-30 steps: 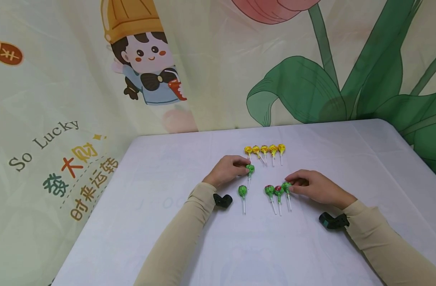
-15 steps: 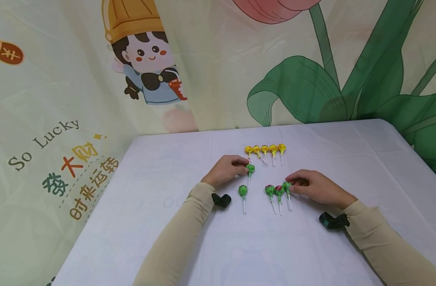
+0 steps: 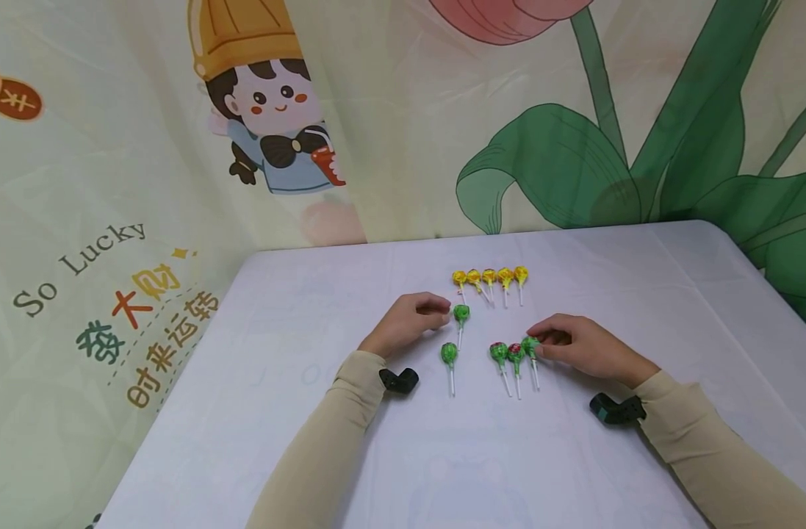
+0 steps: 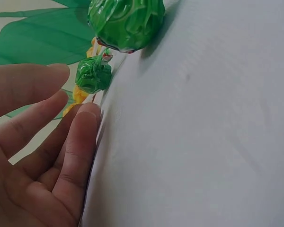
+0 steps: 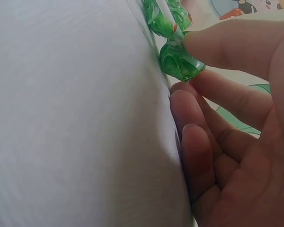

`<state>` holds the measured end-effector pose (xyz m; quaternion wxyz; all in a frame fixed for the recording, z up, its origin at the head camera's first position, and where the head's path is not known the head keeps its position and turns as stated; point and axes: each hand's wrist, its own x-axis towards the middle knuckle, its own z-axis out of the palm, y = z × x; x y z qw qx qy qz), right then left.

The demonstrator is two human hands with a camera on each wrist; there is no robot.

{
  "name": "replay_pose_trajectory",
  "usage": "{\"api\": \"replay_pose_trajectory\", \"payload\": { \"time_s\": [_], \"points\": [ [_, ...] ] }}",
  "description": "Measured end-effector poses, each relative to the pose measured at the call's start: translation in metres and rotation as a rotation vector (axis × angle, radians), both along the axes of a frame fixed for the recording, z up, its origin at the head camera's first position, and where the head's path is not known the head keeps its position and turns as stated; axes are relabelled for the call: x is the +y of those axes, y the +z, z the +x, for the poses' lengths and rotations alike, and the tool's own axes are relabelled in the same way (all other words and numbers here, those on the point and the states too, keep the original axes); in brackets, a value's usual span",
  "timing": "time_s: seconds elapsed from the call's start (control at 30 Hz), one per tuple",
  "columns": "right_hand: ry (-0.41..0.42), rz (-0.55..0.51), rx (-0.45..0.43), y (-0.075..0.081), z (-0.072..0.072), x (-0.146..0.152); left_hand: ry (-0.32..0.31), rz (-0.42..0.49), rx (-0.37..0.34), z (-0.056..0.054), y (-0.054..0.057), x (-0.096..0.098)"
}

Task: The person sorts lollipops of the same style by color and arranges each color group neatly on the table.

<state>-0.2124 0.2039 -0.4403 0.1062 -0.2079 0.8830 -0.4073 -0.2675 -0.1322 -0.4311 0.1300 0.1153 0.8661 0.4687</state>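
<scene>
My left hand (image 3: 408,322) stands just left of a green-wrapped lollipop (image 3: 461,314), its thumb and fingers apart with nothing between them. Nearer to me lies another green lollipop (image 3: 449,354), which looms large in the left wrist view. On the right, my right hand (image 3: 584,345) pinches the head of a green lollipop (image 3: 530,345) between thumb and fingers; the right wrist view shows the thumb at its wrapper (image 5: 180,61). Close to its left lie two green-and-red lollipops, one (image 3: 498,353) and the other (image 3: 515,354), sticks toward me.
Several yellow lollipops (image 3: 488,276) lie in a row farther back, sticks toward me. All rest on a white-covered table (image 3: 310,308). Behind it hangs a printed backdrop (image 3: 403,147) with a cartoon figure and green leaves.
My left hand has let go of the farther green lollipop and drawn back to the left; that lollipop stays on the table. My right hand has kept its place.
</scene>
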Motion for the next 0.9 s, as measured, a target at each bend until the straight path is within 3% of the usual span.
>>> {"api": "replay_pose_trajectory", "payload": {
  "time_s": [0.27,0.9],
  "points": [
    [-0.004,0.000,0.003,-0.002,0.000,0.001,0.020,0.021,-0.028,0.013,0.002,-0.006],
    [-0.006,0.002,0.023,0.000,0.002,-0.002,-0.053,0.037,-0.019,0.037,0.003,-0.008]
  ]
}}
